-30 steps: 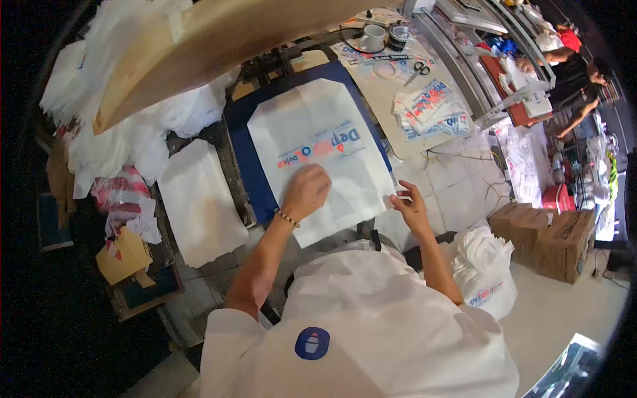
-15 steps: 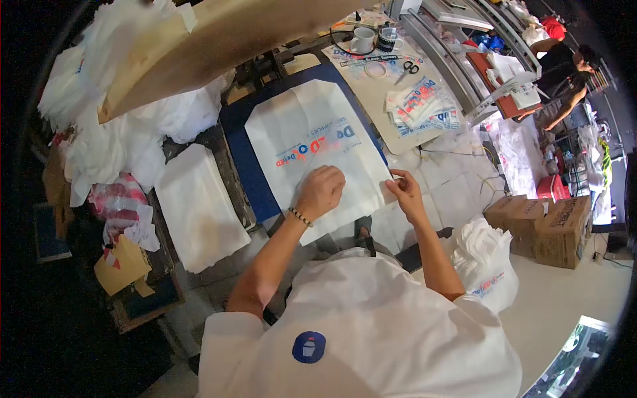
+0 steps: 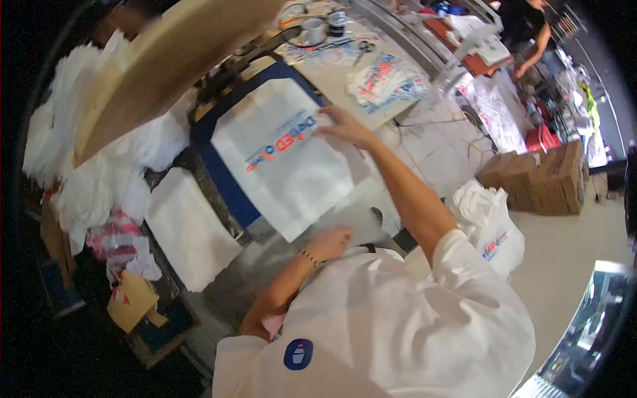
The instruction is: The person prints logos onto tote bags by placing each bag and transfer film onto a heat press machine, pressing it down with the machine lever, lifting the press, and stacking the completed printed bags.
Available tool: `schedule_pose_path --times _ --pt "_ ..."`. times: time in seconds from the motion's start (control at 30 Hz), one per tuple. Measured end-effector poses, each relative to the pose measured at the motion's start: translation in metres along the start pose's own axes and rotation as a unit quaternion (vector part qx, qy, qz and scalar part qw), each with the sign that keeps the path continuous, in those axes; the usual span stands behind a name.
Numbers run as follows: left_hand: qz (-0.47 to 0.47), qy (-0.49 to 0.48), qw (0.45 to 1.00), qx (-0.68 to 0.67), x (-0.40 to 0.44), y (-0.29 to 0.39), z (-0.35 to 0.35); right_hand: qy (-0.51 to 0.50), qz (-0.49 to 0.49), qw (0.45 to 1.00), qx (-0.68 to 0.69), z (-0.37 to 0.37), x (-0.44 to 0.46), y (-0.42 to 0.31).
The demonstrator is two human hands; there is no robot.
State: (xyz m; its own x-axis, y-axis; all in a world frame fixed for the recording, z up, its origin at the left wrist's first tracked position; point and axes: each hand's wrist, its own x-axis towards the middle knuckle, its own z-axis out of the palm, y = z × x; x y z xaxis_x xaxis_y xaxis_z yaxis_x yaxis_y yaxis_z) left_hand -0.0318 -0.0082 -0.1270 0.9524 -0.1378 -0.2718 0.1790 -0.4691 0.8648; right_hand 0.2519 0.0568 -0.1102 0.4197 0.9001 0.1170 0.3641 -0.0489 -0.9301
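A flat white bag [image 3: 292,189] with blue and red lettering lies on a dark blue board [image 3: 229,189], its near end hanging past the board's edge. My right hand [image 3: 346,127] is at the bag's right edge beside the print, thumb and fingers closed on that edge. My left hand [image 3: 332,244], below a beaded bracelet, is off the bag near my waist. Motion smears its fingers, and nothing shows clearly in it.
A large tilted panel [image 3: 166,73] overhangs the board at upper left. Plain white bags [image 3: 189,229] are stacked left. Printed pieces [image 3: 381,83], scissors [image 3: 365,48] and a mug [image 3: 313,30] occupy the far table. A filled bag [image 3: 491,232] and cartons [image 3: 537,179] stand right; a co-worker [image 3: 524,33] is beyond.
My left hand has come off the bag toward my body. My right hand has moved forward along the bag's right edge from its near corner. The view has shifted.
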Motion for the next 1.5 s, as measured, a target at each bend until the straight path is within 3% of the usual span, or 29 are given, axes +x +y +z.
schedule_pose_path --times 0.07,0.1,0.2,0.27,0.33,0.4,0.53,0.57,0.63,0.67,0.73,0.77,0.83,0.97,1.03,1.07,1.13,1.17,1.23,1.3,1.33,1.4,1.47,1.5 --pt "-0.013 0.110 0.968 0.225 -0.005 -0.009 0.004 -0.106 -0.110 0.988 -0.023 0.000 0.011 0.012" --pt "-0.027 0.096 0.977 0.190 -0.006 -0.018 0.005 -0.105 -0.074 0.992 0.019 -0.005 -0.001 0.006" --pt "-0.130 0.065 0.989 0.009 0.001 -0.023 0.003 0.003 -0.018 0.999 0.045 -0.078 -0.080 -0.024" --pt "-0.047 0.097 0.994 -0.009 0.001 -0.072 0.011 0.169 -0.071 0.983 0.019 -0.135 -0.146 -0.020" --pt "-0.200 0.064 0.977 0.045 0.015 -0.032 0.002 0.317 0.039 0.947 -0.027 -0.196 -0.233 -0.013" --pt "-0.200 0.023 0.979 0.044 0.022 -0.054 0.010 0.486 0.111 0.862 -0.092 -0.238 -0.312 -0.026" --pt "-0.187 -0.040 0.978 0.082 0.056 -0.064 0.019 0.693 0.066 0.713 0.079 -0.294 -0.455 0.048" --pt "-0.189 -0.050 0.977 0.089 0.064 -0.061 0.017 0.700 0.071 0.706 0.082 -0.297 -0.481 0.061" --pt "-0.186 -0.083 0.974 0.096 0.085 -0.056 0.013 0.776 0.069 0.625 0.056 -0.296 -0.525 0.087" --pt "-0.186 -0.093 0.973 0.101 0.095 -0.055 0.010 0.781 0.074 0.617 0.056 -0.291 -0.540 0.103" --pt "-0.156 -0.044 0.983 0.083 0.114 -0.050 0.006 0.872 0.119 0.474 0.011 -0.278 -0.565 0.136" --pt "-0.173 -0.045 0.983 0.051 0.126 -0.029 0.003 0.875 0.122 0.468 0.008 -0.269 -0.572 0.147" --pt "-0.175 -0.038 0.982 0.066 0.140 -0.020 0.003 0.897 0.192 0.398 0.001 -0.247 -0.579 0.169" --pt "-0.164 -0.033 0.981 0.101 0.154 0.000 0.009 0.875 0.271 0.398 0.056 -0.198 -0.606 0.241" --pt "-0.169 -0.038 0.981 0.083 0.150 -0.011 0.013 0.784 0.437 0.436 -0.072 -0.183 -0.605 0.242" --pt "-0.173 -0.036 0.980 0.088 0.144 -0.026 0.015 0.781 0.437 0.441 -0.071 -0.186 -0.605 0.225" --pt "-0.184 -0.025 0.979 0.087 0.134 -0.036 0.019 0.505 0.690 0.518 0.038 -0.220 -0.605 0.159" --pt "-0.205 -0.015 0.974 0.090 0.129 -0.034 0.021 0.422 0.735 0.530 -0.026 -0.231 -0.623 0.168" --pt "-0.243 0.008 0.966 0.087 0.112 -0.026 0.024 0.306 0.762 0.566 -0.066 -0.282 -0.617 0.146" --pt "-0.256 -0.002 0.961 0.103 0.103 -0.015 0.028 0.368 0.623 0.651 -0.229 -0.305 -0.583 0.154" --pt "-0.273 0.016 0.957 0.097 0.094 -0.024 0.032 0.352 0.613 0.668 -0.231 -0.313 -0.569 0.176" --pt "-0.282 0.026 0.959 0.010 0.074 -0.049 0.046 0.336 0.618 0.654 -0.277 -0.323 -0.552 0.252" --pt "-0.344 0.076 0.936 -0.022 0.056 -0.032 0.054 0.254 0.626 0.690 -0.260 -0.324 -0.597 0.353" --pt "-0.378 0.099 0.920 -0.044 0.046 -0.025 0.054 0.239 0.674 0.645 -0.268 -0.331 -0.566 0.320"
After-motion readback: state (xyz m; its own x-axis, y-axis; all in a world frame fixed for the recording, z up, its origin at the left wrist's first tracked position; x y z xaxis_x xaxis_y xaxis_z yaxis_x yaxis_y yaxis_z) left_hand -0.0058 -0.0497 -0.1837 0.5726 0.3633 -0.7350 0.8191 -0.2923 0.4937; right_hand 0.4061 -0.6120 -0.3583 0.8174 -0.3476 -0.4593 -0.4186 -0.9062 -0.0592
